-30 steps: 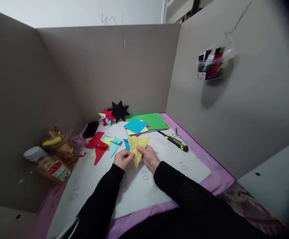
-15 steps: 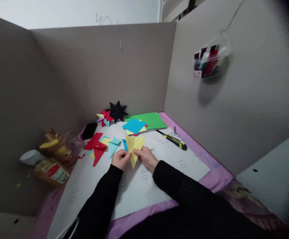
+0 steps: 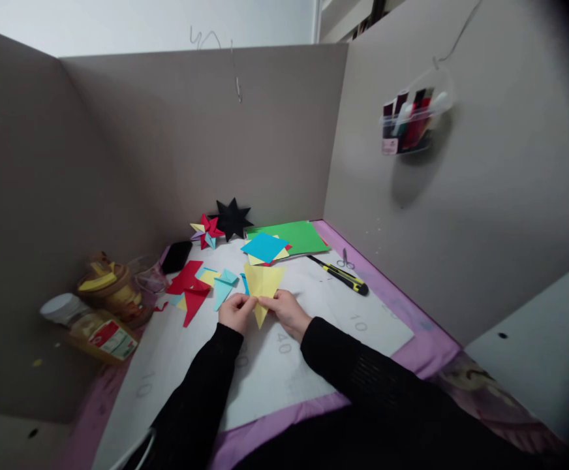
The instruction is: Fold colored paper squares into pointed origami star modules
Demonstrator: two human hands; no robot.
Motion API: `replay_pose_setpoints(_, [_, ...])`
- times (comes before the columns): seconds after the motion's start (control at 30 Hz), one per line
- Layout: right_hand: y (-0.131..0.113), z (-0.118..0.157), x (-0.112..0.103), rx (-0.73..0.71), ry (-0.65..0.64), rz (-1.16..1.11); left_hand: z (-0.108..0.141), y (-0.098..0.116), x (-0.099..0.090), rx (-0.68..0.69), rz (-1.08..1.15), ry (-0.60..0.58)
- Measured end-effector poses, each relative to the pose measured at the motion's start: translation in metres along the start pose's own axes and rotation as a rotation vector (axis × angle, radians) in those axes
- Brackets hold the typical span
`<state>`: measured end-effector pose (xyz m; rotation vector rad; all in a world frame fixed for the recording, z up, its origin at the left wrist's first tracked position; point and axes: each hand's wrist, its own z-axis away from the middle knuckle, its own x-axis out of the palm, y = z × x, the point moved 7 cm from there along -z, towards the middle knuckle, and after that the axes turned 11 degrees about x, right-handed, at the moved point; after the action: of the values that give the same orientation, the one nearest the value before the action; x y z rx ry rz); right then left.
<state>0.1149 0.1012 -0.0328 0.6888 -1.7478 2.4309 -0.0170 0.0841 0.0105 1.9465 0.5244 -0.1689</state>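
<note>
Between my two hands is a sheet of yellow origami paper [image 3: 265,281], folded to a downward point with its wide end away from me. My left hand [image 3: 236,313] pinches its left edge. From the other side my right hand [image 3: 288,312] grips it, the thumb lying across the front near the middle. Just left of the paper lie a folded light-blue piece [image 3: 225,285] and a folded red piece [image 3: 196,302]. A blue scrap partly shows behind the yellow paper.
Beyond my hands, blue paper squares [image 3: 265,247] rest on a green sheet [image 3: 304,236]. A utility knife [image 3: 346,279] and small scissors [image 3: 346,260] lie to the right. A jar [image 3: 96,333], a phone [image 3: 177,257], a red paper star [image 3: 208,230] and a black star [image 3: 233,219] stand left and behind.
The yellow paper has shifted very slightly, and my thumbs have moved a little along it. Both hands keep their pinch; everything else stays in place.
</note>
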Motion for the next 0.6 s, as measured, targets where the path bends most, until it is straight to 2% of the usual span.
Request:
replay_pose_setpoints(0.3, [0.009, 0.006, 0.009, 0.069, -0.040, 0.205, -0.001, -0.008, -0.010, -0.158, 0.116, 0.112])
replay_pose_setpoints(0.5, [0.005, 0.015, 0.017, 0.059, -0.076, 0.323, -0.001, -0.016, -0.017, -0.240, 0.270, 0.284])
replay_pose_setpoints(0.6, [0.002, 0.015, 0.017, 0.037, -0.056, 0.330, -0.001, -0.020, -0.016, -0.255, 0.319, 0.324])
